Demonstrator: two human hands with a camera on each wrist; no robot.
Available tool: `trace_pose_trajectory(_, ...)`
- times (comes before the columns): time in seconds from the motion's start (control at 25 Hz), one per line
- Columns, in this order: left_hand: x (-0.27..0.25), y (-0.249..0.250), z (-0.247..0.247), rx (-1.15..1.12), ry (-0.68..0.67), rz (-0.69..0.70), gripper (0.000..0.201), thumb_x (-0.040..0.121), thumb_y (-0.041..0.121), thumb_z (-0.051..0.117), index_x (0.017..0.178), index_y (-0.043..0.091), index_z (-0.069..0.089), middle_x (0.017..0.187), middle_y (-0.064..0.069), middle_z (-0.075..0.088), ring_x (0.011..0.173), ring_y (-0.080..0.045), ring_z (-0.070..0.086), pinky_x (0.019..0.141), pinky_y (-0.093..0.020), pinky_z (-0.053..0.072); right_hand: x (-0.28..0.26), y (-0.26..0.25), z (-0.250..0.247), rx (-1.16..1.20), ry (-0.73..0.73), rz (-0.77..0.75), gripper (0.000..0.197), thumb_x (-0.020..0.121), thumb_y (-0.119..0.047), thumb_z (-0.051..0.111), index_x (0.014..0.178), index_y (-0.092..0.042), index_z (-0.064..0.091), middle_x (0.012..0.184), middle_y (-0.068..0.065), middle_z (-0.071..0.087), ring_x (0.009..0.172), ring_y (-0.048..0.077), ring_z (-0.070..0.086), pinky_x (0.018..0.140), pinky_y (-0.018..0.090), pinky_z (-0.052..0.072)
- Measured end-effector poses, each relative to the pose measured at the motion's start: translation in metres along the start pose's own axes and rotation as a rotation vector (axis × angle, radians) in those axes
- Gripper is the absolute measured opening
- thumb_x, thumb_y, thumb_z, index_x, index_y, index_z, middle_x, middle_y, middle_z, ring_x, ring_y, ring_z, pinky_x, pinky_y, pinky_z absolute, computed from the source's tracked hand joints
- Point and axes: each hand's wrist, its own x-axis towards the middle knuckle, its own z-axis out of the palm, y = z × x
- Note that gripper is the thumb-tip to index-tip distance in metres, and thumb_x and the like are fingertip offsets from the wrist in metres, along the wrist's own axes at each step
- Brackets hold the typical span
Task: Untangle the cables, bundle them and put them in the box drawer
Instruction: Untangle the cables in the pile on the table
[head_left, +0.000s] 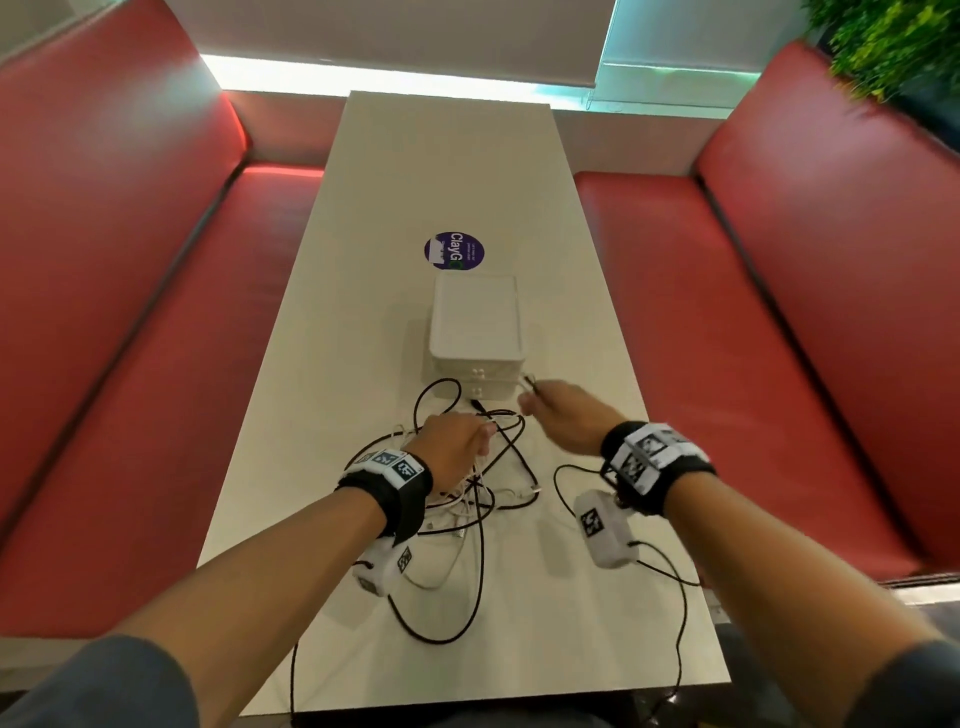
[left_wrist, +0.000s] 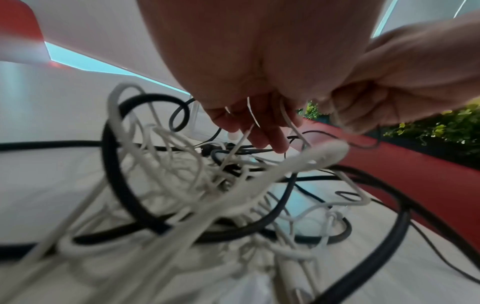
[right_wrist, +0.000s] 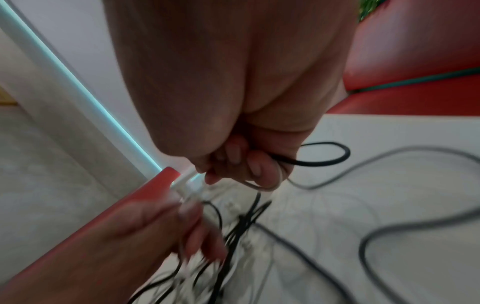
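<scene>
The tangle of cables (head_left: 467, 483), black and white strands knotted together, lies on the worktop (head_left: 322, 322) at 6 o'clock from the box drawer (head_left: 475, 332), whose drawers look closed. My left hand (head_left: 452, 447) pinches white strands over the heap; my right hand (head_left: 563, 413) grips a black cable and a thin white one near the box. Pulling apart too hard could cinch the knot, I think, or drag loops off the edge.

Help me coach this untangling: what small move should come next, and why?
Probably draw the right hand slowly away toward the box, feeding out the black cable it grips, while the left hand holds the white strands. The tangle still lies knotted on the table, and both drawers look closed.
</scene>
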Motion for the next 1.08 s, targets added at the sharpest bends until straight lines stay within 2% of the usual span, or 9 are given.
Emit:
trace_pose_trajectory(0.08, 0.003, 0.003, -0.001, -0.018, 0.026, 0.031, 0.045, 0.105, 0.038, 0.033, 0.091, 0.012, 0.066, 0.094, -0.006, 0.069, 0.083, -0.025, 0.064, 0.080, -0.039, 0.052, 0.002, -0.007, 0.025, 0.079, -0.045, 0.012, 0.043, 0.107, -0.036, 0.034, 0.098, -0.009, 0.066, 0.076, -0.001, 0.062, 0.069, 0.015, 0.055, 0.065, 0.030, 0.042)
trace_pose_trajectory(0.16, 0.002, 0.005, 0.002, 0.009, 0.045, 0.103, 0.042, 0.105, 0.036, 0.035, 0.089, 0.011, 0.064, 0.093, -0.007, 0.069, 0.083, -0.025, 0.064, 0.079, -0.042, 0.053, 0.008, -0.006, 0.036, 0.325, -0.053, 0.089, 0.048, 0.106, -0.033, 0.035, 0.080, -0.010, 0.068, 0.055, -0.007, 0.055, 0.048, 0.009, 0.045, 0.053, 0.023, 0.035)
trace_pose_trajectory(0.24, -0.001, 0.006, 0.006, 0.013, 0.067, 0.154, 0.038, 0.105, 0.032, 0.038, 0.087, 0.009, 0.063, 0.090, -0.008, 0.068, 0.082, -0.027, 0.063, 0.078, -0.044, 0.051, 0.011, -0.006, 0.041, 0.520, -0.055, 0.137, 0.042, 0.104, -0.029, 0.041, 0.075, -0.009, 0.065, 0.061, 0.004, 0.057, 0.048, 0.014, 0.040, 0.049, 0.026, 0.035)
trace_pose_trajectory(0.36, -0.005, -0.002, 0.013, 0.029, 0.047, 0.137, 0.036, 0.106, 0.029, 0.037, 0.092, 0.007, 0.062, 0.093, -0.009, 0.066, 0.087, -0.027, 0.060, 0.083, -0.044, 0.048, 0.018, -0.003, 0.024, 0.593, 0.124, 0.159, 0.025, 0.100, -0.021, 0.045, 0.079, -0.015, 0.058, 0.065, 0.001, 0.051, 0.055, 0.015, 0.044, 0.056, 0.033, 0.041)
trace_pose_trajectory(0.48, -0.010, -0.005, 0.016, 0.133, 0.036, 0.064, 0.034, 0.105, 0.031, 0.035, 0.089, 0.011, 0.056, 0.088, -0.003, 0.058, 0.084, -0.023, 0.052, 0.080, -0.039, 0.040, 0.020, 0.012, -0.007, 0.724, 0.360, 0.195, 0.024, 0.096, -0.016, 0.043, 0.075, -0.015, 0.052, 0.061, -0.001, 0.043, 0.054, 0.017, 0.038, 0.055, 0.034, 0.035)
trace_pose_trajectory(0.56, -0.009, -0.002, 0.015, 0.163, 0.044, 0.062, 0.032, 0.105, 0.031, 0.035, 0.086, 0.013, 0.054, 0.084, 0.000, 0.054, 0.081, -0.022, 0.049, 0.077, -0.036, 0.034, 0.015, 0.021, -0.010, 0.534, 0.359, 0.177, 0.026, 0.099, -0.025, 0.041, 0.082, -0.012, 0.054, 0.066, -0.001, 0.047, 0.057, 0.019, 0.041, 0.056, 0.033, 0.036)
trace_pose_trajectory(0.72, -0.001, -0.002, 0.013, 0.022, 0.107, 0.069, 0.036, 0.107, 0.031, 0.030, 0.094, 0.009, 0.057, 0.088, -0.007, 0.060, 0.084, -0.029, 0.056, 0.080, -0.040, 0.044, -0.003, 0.015, 0.013, -0.059, -0.009, -0.023, 0.028, 0.106, -0.037, 0.036, 0.092, -0.017, 0.050, 0.080, -0.002, 0.055, 0.069, 0.017, 0.051, 0.062, 0.033, 0.038)
trace_pose_trajectory(0.92, 0.001, 0.002, 0.009, 0.118, 0.085, 0.146, 0.032, 0.106, 0.028, 0.033, 0.108, 0.015, 0.062, 0.101, -0.005, 0.068, 0.093, -0.027, 0.064, 0.086, -0.044, 0.049, -0.002, 0.002, 0.033, -0.108, -0.008, -0.221, 0.021, 0.104, -0.037, 0.044, 0.095, -0.018, 0.039, 0.082, 0.002, 0.054, 0.070, 0.021, 0.050, 0.064, 0.033, 0.037)
trace_pose_trajectory(1.08, -0.006, -0.002, 0.010, 0.017, 0.079, 0.200, 0.021, 0.103, 0.027, 0.043, 0.109, 0.024, 0.063, 0.096, 0.009, 0.064, 0.086, -0.011, 0.058, 0.080, -0.030, 0.045, -0.002, -0.002, 0.034, -0.157, -0.017, -0.297, 0.017, 0.106, -0.030, 0.041, 0.096, -0.016, 0.039, 0.079, 0.001, 0.054, 0.065, 0.021, 0.048, 0.060, 0.033, 0.034)
